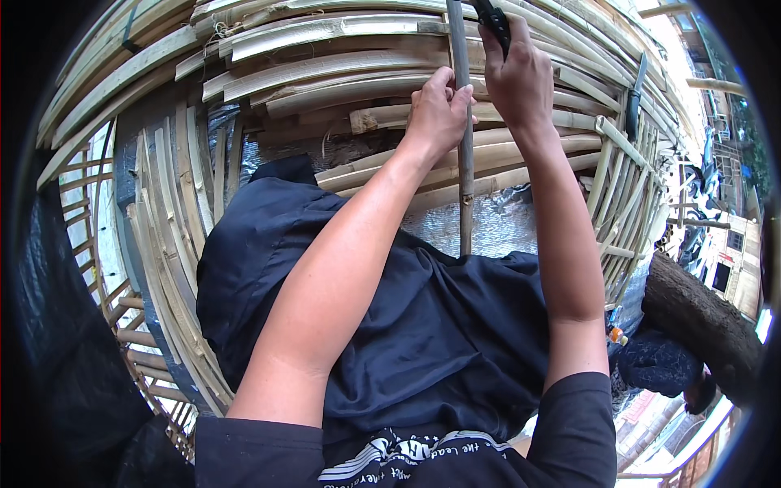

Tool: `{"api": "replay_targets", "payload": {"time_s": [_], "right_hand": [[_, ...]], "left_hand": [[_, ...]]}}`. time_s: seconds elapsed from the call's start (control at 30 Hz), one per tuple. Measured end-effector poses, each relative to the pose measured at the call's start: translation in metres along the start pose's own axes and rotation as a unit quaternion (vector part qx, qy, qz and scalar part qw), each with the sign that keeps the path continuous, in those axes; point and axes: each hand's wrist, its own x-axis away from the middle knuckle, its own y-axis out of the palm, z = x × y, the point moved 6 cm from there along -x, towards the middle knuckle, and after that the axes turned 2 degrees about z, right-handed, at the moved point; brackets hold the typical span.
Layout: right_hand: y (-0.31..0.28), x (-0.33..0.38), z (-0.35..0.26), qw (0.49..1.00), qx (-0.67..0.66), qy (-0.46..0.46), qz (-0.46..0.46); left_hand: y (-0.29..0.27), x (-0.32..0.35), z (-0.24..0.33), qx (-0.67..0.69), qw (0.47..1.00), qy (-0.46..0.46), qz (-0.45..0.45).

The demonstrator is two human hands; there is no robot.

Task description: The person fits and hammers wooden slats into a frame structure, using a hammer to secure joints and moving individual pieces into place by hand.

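The left hand (438, 115) is clamped on the narrow pole (466, 179) running near to far between the forearms, just nearer than the black tool (494, 26) clasped in the right hand (521, 80), so a near-ward slip could hurt its fingers.

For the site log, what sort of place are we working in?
Probably an open-sided bamboo workshop: split strips that look like bamboo are piled ahead, the right hand grips a black-handled tool near a slim pole, and a building shows in daylight at the right.
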Motion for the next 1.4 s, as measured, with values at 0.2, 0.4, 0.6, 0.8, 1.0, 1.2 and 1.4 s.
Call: {"api": "replay_targets", "payload": {"time_s": [0.2,0.4,0.6,0.8,1.0,1.2,1.4], "right_hand": [[-0.001,-0.004,-0.001,1.000,0.014,-0.005,-0.011],[-0.005,-0.004,-0.009,0.996,0.070,-0.016,-0.044],[-0.014,0.004,-0.007,0.998,-0.006,-0.032,0.058],[-0.022,0.012,-0.007,0.987,-0.083,-0.015,0.137],[-0.008,0.008,0.004,0.999,0.035,-0.025,0.031],[-0.023,0.014,0.002,0.988,-0.074,-0.024,0.132],[-0.035,0.007,-0.028,0.987,-0.129,-0.031,0.088]], "left_hand": [[0.002,0.000,-0.002,0.015,1.000,0.002,-0.011],[0.002,-0.004,-0.003,0.031,0.999,-0.004,-0.013],[0.003,0.000,0.000,0.019,1.000,-0.009,-0.010],[0.001,-0.002,0.001,0.009,1.000,0.010,-0.010],[0.003,-0.002,-0.001,0.025,1.000,-0.002,-0.014],[0.004,0.001,-0.001,0.019,1.000,-0.007,-0.009],[0.002,0.002,-0.001,0.018,1.000,-0.009,-0.008]]}}
